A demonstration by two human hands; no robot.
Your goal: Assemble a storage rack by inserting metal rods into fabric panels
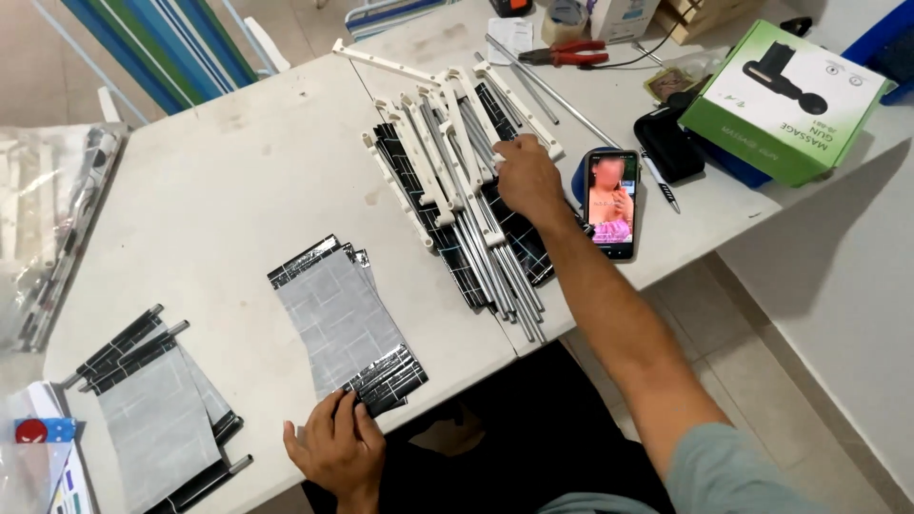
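Right hand (pixel 526 176), fingers curled, grips a white bar at the rod pile (pixel 466 190), upper centre of the worktop (pixel 238 181). Left hand (pixel 333 447), lower centre, pinches the sheet stack (pixel 345 324) by its near edge, apparently steadying it.

Bare counter (pixel 238 181) lies open left of the pile of white brackets and rods (pixel 457 181). A phone (pixel 611 202), black pouch (pixel 666 143) and green box (pixel 785 100) crowd the right side. Grey sheets (pixel 343 324) and rolled bundles (pixel 157 409) block the near edge.
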